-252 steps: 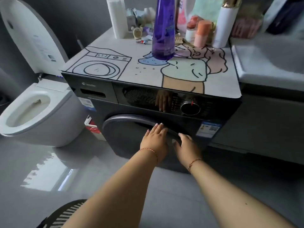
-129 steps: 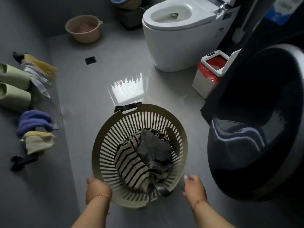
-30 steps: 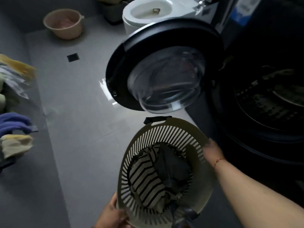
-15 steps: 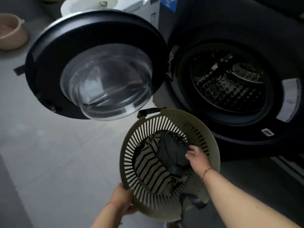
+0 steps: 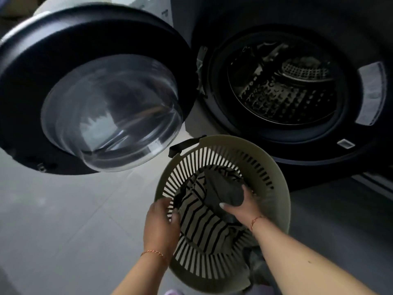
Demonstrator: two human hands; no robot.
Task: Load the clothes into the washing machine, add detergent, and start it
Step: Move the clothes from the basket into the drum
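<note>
Clothes (image 5: 204, 218) lie heaped in our slatted basket (image 5: 274, 179), tipped toward us on the floor (image 5: 63, 220) just below the washing machine (image 5: 282, 86), whose door (image 5: 95, 90) hangs wide open. Our right hand (image 5: 240, 206) has its fingers closed on a dark garment (image 5: 223, 190) atop a striped one; our left hand (image 5: 159, 226) curls over the basket's near rim, steadying it. The drum looks empty (its back is dim). We judge the risk plain: the striped piece may snag on the dark one and spill onto the floor, or a trailing sleeve may catch in the door seal.
</note>
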